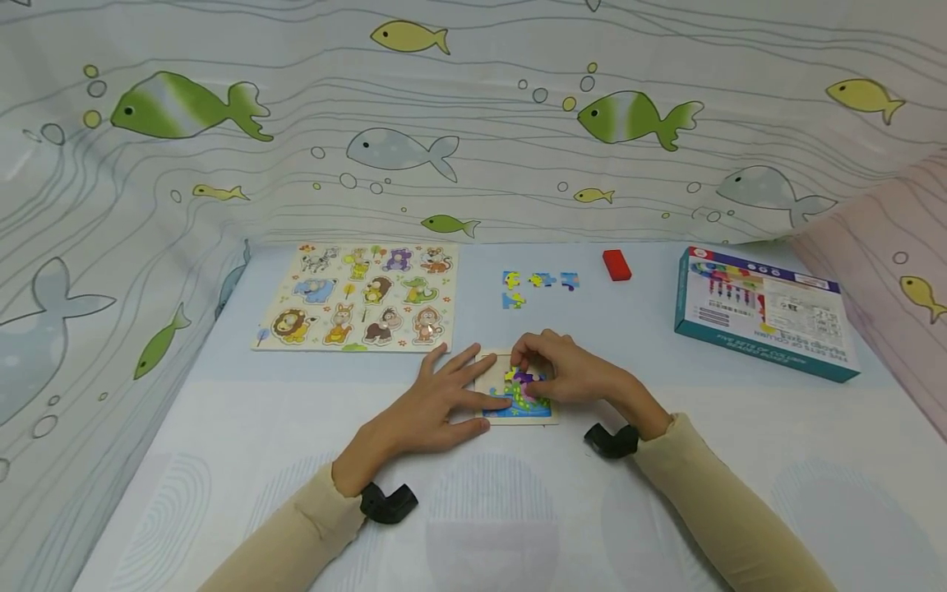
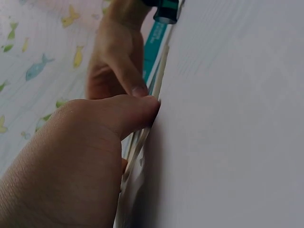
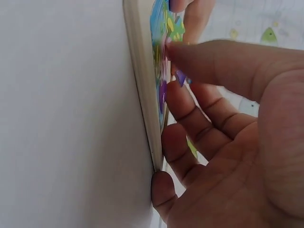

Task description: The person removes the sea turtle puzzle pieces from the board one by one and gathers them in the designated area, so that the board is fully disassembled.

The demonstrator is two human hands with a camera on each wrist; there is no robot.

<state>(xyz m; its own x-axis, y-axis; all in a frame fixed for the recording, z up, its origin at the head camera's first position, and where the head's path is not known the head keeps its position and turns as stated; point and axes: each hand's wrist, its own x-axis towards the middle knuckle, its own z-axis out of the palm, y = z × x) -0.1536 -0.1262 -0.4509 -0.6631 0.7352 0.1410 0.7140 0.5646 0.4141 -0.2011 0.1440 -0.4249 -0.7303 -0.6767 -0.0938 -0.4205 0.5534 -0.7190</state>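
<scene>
In the head view a small wooden jigsaw board lies on the table, partly filled with colourful pieces. My left hand rests on its left side, fingers spread, holding the board down; the left wrist view shows the left thumb at the board's edge. Over the board's right side, my right hand has curled fingers and pinches a purple puzzle piece between thumb and fingers. The right wrist view has the right thumb against the picture surface, with the piece partly hidden.
Several loose jigsaw pieces lie beyond the board. A larger animal puzzle board is at the back left. Further right are a red block and a teal-edged box. Fish-patterned cloth rises behind the table.
</scene>
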